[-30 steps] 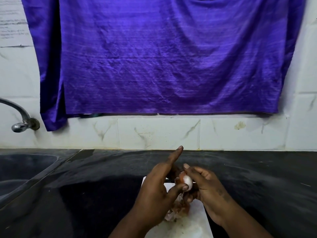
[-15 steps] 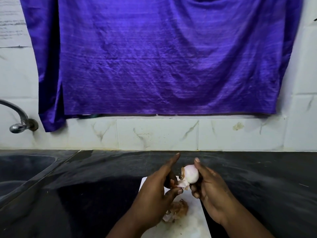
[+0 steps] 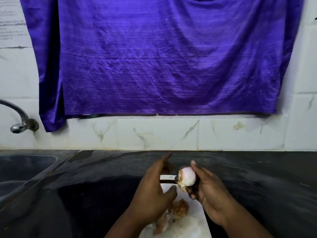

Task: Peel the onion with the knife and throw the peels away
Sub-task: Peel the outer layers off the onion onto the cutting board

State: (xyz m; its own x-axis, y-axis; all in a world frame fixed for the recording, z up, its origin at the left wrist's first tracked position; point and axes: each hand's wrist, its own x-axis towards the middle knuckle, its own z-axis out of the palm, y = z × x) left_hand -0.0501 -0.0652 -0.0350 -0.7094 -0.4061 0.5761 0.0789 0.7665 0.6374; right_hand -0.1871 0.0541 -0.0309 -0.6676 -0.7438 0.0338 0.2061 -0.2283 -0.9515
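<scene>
My right hand [image 3: 211,189] grips a small onion [image 3: 188,176], pale and mostly bare, with a torn papery flap hanging at its left end. It is held just above the far end of a white cutting board [image 3: 193,225]. My left hand [image 3: 154,184] is a short gap to the left, index finger stretched out and thumb curled. A knife [image 3: 175,178] shows only as a dark tip poking from that hand and touching the onion's left end; the rest is hidden. A pile of brown peels [image 3: 178,207] lies on the board below my hands.
The board rests on a black stone counter [image 3: 257,186]. A sink basin [image 3: 25,165] is sunk into the counter at the left, with a metal tap [image 3: 18,124] above it. A purple cloth [image 3: 163,57] hangs on the tiled wall behind.
My hands have drawn apart. The right hand has lifted the onion and moved it to the right, so more of its bare pale side shows. The peel pile has stayed put.
</scene>
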